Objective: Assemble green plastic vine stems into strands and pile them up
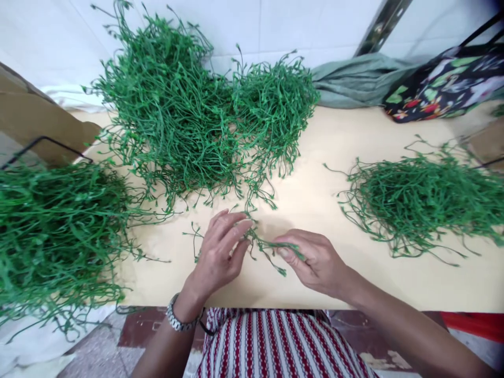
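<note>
My right hand (315,260) pinches a few thin green stems (271,244) between thumb and fingers, and they look like artificial plant stems with small bud-like tips. At the other end of this small bunch, my left hand (222,249) has its fingers curled, with the thumb and forefinger closed on the stems. Part of the bunch is hidden behind the left fingers, and a few stem ends stick out to the left of that hand. Both hands are just above the pale tabletop (252,289), near its front edge.
A large heap of green stems (169,110) rises at the back, beside a smaller heap (275,100). Other piles lie left (51,226) and right (429,194). Cardboard (43,115) stands back left; a grey-green cloth (358,79) and floral bag (441,84) lie back right.
</note>
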Action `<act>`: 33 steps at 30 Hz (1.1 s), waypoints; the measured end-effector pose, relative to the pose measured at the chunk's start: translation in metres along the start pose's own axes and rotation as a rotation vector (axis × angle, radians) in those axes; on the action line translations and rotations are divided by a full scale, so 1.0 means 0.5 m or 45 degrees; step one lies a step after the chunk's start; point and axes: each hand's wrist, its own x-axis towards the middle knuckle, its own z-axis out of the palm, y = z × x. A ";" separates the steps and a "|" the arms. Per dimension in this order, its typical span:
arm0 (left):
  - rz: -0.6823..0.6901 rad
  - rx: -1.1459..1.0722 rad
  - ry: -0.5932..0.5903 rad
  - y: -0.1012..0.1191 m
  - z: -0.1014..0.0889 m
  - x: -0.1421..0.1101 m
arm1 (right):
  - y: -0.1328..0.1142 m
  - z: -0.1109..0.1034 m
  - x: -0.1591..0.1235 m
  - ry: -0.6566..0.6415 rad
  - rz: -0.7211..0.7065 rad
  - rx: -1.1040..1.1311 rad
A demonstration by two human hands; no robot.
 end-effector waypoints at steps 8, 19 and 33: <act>-0.120 -0.488 -0.049 0.031 0.019 0.030 | 0.008 -0.039 0.033 -0.187 0.496 0.540; -0.571 -0.887 -0.104 0.046 0.033 0.051 | 0.032 -0.002 0.021 -0.002 0.752 1.292; -0.838 -0.993 0.041 0.046 0.047 0.054 | 0.029 0.006 -0.010 0.238 0.763 0.752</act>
